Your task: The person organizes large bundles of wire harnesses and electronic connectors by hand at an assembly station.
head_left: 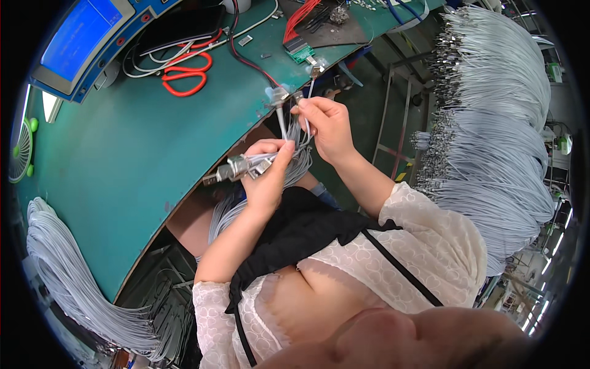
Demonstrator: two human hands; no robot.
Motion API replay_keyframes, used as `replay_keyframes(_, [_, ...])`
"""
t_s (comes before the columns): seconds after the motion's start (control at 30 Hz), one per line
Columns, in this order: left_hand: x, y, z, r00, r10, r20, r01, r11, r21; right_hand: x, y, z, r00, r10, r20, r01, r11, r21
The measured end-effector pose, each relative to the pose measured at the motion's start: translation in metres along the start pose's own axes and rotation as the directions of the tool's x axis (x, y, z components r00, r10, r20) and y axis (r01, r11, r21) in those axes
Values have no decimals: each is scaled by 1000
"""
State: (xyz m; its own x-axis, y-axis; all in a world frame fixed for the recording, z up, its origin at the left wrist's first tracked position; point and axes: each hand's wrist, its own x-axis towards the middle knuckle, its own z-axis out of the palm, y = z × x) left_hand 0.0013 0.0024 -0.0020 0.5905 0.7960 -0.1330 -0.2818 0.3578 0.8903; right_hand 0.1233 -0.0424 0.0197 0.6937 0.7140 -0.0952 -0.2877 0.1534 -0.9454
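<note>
Close to the table's front edge, my left hand (268, 181) is closed round several grey USB cables (230, 170), their metal plugs sticking out to the left past the fingers. My right hand (332, 126) pinches a small cable plug (298, 97) between thumb and fingertips at the edge. Just left of that plug, a white cable (281, 117) runs up from my left hand to a socket (279, 94) fixed on the edge. Another plug (315, 72) sits at the green circuit board (299, 50). More grey cable lengths (298, 163) hang below my hands.
Red-handled scissors (184, 77) lie on the green table (147, 154) by a blue-screened device (80, 37). Red wires (299, 18) lead to the circuit board. Thick cable bundles hang at the right (491, 123) and lower left (67, 264). A small green fan (23, 150) stands far left.
</note>
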Motion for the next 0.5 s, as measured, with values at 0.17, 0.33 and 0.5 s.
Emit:
replay_keyframes(0.17, [-7,-7,-6,984,161,77,-168,981,97,6,5,-7,977,169,132,-187,972,139])
replay_keyframes(0.33, [-4,0,1,997,53,58,-55,997,44,8,3,-6,978,203,57,-210,961,182])
replay_keyframes(0.5, [-5,-3,0,994,70,81,-73,997,35,7,3,-8,977,194,86,-206,965,164])
